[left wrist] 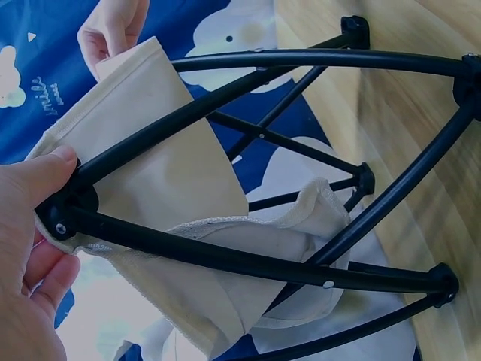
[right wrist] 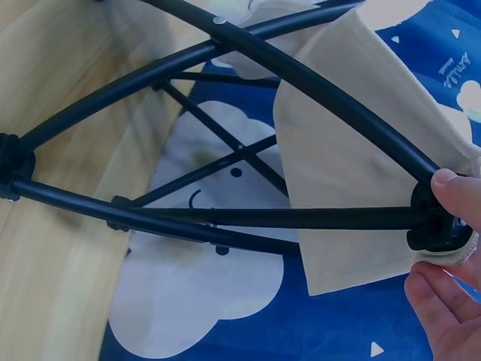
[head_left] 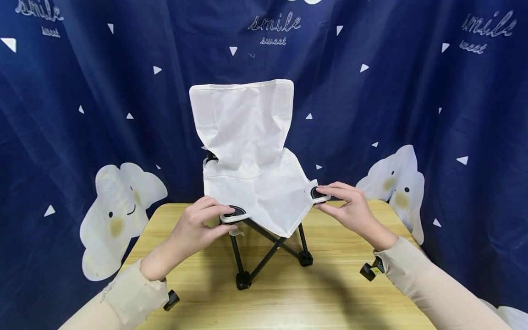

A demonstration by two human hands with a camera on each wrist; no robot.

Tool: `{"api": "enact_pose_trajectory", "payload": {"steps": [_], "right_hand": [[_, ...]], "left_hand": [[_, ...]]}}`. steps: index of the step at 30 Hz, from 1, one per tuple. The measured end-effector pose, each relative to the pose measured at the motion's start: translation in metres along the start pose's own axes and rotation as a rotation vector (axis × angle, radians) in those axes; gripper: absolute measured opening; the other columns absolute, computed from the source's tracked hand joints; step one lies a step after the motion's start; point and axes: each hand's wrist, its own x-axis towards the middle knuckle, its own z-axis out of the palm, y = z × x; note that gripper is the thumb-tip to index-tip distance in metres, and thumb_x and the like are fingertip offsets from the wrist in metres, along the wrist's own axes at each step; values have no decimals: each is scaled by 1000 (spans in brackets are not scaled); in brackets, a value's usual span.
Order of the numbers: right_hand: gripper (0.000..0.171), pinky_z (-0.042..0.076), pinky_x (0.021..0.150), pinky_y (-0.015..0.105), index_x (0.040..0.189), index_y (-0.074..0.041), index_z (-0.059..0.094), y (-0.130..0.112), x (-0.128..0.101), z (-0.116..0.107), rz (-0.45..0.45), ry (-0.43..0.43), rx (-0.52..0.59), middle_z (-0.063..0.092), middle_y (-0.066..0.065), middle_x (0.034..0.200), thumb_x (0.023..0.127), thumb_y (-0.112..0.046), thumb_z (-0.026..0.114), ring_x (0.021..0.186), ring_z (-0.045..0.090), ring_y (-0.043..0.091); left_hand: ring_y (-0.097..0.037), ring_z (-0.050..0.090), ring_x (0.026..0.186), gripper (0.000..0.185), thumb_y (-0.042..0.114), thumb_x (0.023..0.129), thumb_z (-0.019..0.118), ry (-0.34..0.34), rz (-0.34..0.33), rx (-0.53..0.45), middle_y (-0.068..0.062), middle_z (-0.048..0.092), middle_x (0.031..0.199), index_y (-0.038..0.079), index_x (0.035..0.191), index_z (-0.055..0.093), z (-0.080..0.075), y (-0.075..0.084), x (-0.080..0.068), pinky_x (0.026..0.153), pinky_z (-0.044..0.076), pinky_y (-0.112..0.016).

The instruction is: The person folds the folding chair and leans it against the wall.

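A small folding chair (head_left: 251, 183) with a white fabric seat and back stands unfolded on the table, its crossed black legs (head_left: 264, 261) spread below. My left hand (head_left: 202, 220) pinches the front left seat corner, thumb beneath and fingers over the black patch. At the other front corner, my right hand (head_left: 350, 206) pinches the fabric and the black corner joint in the same way. From below, the left wrist view has the left thumb against a black plastic joint (left wrist: 68, 210). The right wrist view gives the matching joint (right wrist: 436, 222) between right thumb and fingers.
The wooden table (head_left: 198, 293) carries the chair's feet (head_left: 243, 280). Behind it hangs a dark blue curtain (head_left: 330, 91) printed with clouds, triangles and lettering. Small black devices (head_left: 171, 300) sit at both wrists, by the beige sleeves (head_left: 433, 284).
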Motion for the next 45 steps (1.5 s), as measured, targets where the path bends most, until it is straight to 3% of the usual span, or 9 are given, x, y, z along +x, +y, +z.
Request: {"api": "enact_pose_trajectory", "payload": {"steps": [20,45], "right_hand": [[47,53,92,8,108,2,83,-3,6,-1,-26,23,2,82,16,99,65,18,94,94,76,15],[46,54,91,8,109,2,83,-5,11,-4,13,12,3,82,18,101,67,18,94,96,75,13]], "left_hand": [[-18,67,80,49,-7,60,101,14,-33,-12,-3,75,90,7,103,83,7,0,10,72,56,-24],[-18,67,79,43,-7,63,100,4,-49,-50,-4,75,88,5,101,83,17,-2,24,72,56,-24]]}}
